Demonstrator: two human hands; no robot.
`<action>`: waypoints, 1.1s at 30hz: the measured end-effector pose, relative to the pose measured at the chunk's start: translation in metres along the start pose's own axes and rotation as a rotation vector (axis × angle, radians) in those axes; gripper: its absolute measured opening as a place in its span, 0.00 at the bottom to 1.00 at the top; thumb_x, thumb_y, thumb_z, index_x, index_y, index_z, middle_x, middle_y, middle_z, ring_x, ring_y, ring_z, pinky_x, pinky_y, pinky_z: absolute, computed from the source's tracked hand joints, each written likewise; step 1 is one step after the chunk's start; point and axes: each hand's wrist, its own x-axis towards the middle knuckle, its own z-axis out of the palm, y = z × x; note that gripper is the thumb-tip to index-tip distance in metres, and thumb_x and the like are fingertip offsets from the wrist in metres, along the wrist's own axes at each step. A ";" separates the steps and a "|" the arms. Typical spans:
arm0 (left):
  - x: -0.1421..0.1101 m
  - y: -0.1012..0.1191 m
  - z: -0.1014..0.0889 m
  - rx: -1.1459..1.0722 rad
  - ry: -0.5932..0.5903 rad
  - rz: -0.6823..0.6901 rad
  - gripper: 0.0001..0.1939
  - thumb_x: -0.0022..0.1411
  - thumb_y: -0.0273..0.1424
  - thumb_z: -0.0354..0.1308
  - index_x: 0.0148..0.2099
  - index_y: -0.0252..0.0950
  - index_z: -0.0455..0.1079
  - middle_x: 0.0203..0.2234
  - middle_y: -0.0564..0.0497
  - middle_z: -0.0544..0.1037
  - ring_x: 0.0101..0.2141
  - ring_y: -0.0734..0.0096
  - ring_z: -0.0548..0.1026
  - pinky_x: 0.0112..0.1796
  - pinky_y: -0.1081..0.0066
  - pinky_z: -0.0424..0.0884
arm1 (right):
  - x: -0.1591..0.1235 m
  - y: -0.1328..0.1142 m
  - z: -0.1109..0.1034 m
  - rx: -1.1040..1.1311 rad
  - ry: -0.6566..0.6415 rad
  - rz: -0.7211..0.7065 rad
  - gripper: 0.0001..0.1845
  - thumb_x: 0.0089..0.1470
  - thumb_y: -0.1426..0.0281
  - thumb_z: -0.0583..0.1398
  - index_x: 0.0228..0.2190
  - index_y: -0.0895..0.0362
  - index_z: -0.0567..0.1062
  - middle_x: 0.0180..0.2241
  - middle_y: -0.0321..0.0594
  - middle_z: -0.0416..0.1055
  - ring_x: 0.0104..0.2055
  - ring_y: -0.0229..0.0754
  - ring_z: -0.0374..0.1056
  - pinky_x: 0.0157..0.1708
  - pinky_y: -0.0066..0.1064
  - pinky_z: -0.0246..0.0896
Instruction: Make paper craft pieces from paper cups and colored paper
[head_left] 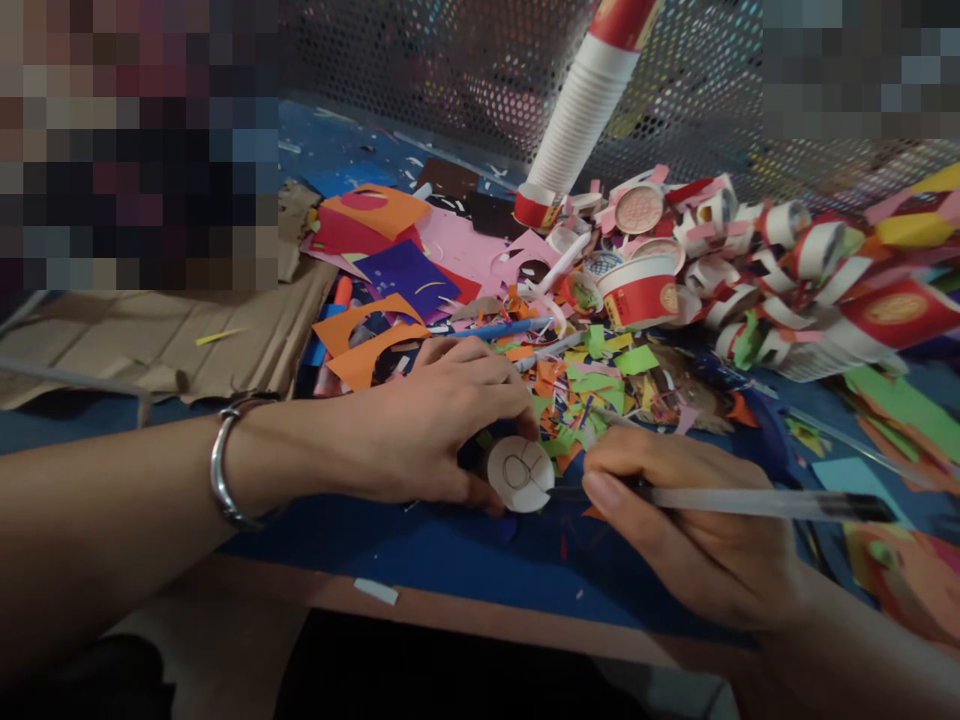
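Note:
Near the front of the blue table, a small round white paper disc [521, 474] carries dark drawn lines, a small loop with strokes running off it. My left hand [450, 425] grips the disc's edge between thumb and fingers, from the left and top. A pen [757, 502] with a clear barrel and black end is pinched in my right hand [690, 510]. Its dark tip meets the disc's right edge. Paper scraps [592, 385] in green and orange lie just behind both hands.
A tall stack of paper cups [581, 110] leans by a perforated metal panel [420, 60]. Cut cups [780, 240] pile up at the right. Orange cut paper [375, 340] lies behind my left hand, and brown cardboard [165, 345] at the left. The table edge [480, 615] runs in front.

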 end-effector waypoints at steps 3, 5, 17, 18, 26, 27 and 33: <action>0.000 -0.001 0.003 0.007 0.035 0.016 0.23 0.52 0.43 0.72 0.48 0.41 0.74 0.44 0.45 0.77 0.50 0.48 0.69 0.51 0.50 0.59 | 0.000 0.002 0.001 0.019 -0.007 0.024 0.08 0.61 0.77 0.56 0.32 0.53 0.70 0.25 0.33 0.72 0.23 0.37 0.68 0.25 0.32 0.62; 0.000 -0.002 0.004 0.001 0.050 0.021 0.24 0.50 0.42 0.73 0.48 0.41 0.74 0.43 0.45 0.77 0.49 0.48 0.69 0.51 0.50 0.59 | 0.001 0.003 0.002 0.051 -0.005 0.047 0.08 0.61 0.77 0.56 0.31 0.53 0.70 0.24 0.33 0.71 0.23 0.37 0.67 0.25 0.31 0.61; 0.000 0.002 0.001 0.025 0.021 -0.004 0.24 0.50 0.40 0.74 0.48 0.40 0.74 0.44 0.45 0.77 0.49 0.48 0.69 0.52 0.50 0.60 | 0.007 -0.002 0.006 0.171 0.030 0.058 0.08 0.59 0.79 0.57 0.32 0.55 0.72 0.24 0.32 0.72 0.23 0.35 0.68 0.25 0.28 0.63; 0.000 0.002 0.001 0.027 0.017 -0.007 0.24 0.50 0.39 0.74 0.48 0.40 0.74 0.44 0.46 0.77 0.49 0.48 0.69 0.51 0.50 0.60 | 0.007 -0.002 0.006 0.175 0.029 0.059 0.08 0.59 0.79 0.57 0.32 0.55 0.72 0.24 0.32 0.72 0.23 0.34 0.68 0.25 0.27 0.63; 0.000 0.002 0.000 0.025 0.011 -0.009 0.24 0.49 0.39 0.74 0.48 0.41 0.73 0.43 0.46 0.77 0.49 0.47 0.69 0.50 0.51 0.61 | 0.006 -0.001 0.008 0.152 -0.014 0.047 0.07 0.61 0.77 0.57 0.33 0.54 0.72 0.24 0.32 0.72 0.23 0.34 0.67 0.25 0.28 0.62; -0.001 0.002 0.000 0.026 0.010 -0.011 0.24 0.49 0.39 0.74 0.48 0.40 0.73 0.44 0.46 0.77 0.49 0.47 0.69 0.50 0.51 0.61 | 0.006 0.000 0.008 0.152 -0.019 0.048 0.06 0.61 0.77 0.57 0.33 0.55 0.72 0.25 0.32 0.72 0.24 0.34 0.67 0.25 0.28 0.62; -0.001 0.001 0.002 0.017 0.027 -0.005 0.25 0.49 0.39 0.75 0.48 0.41 0.74 0.44 0.46 0.77 0.50 0.47 0.68 0.52 0.49 0.59 | 0.003 0.000 0.007 0.189 -0.047 0.058 0.07 0.61 0.77 0.57 0.32 0.56 0.71 0.25 0.31 0.72 0.24 0.32 0.67 0.26 0.25 0.61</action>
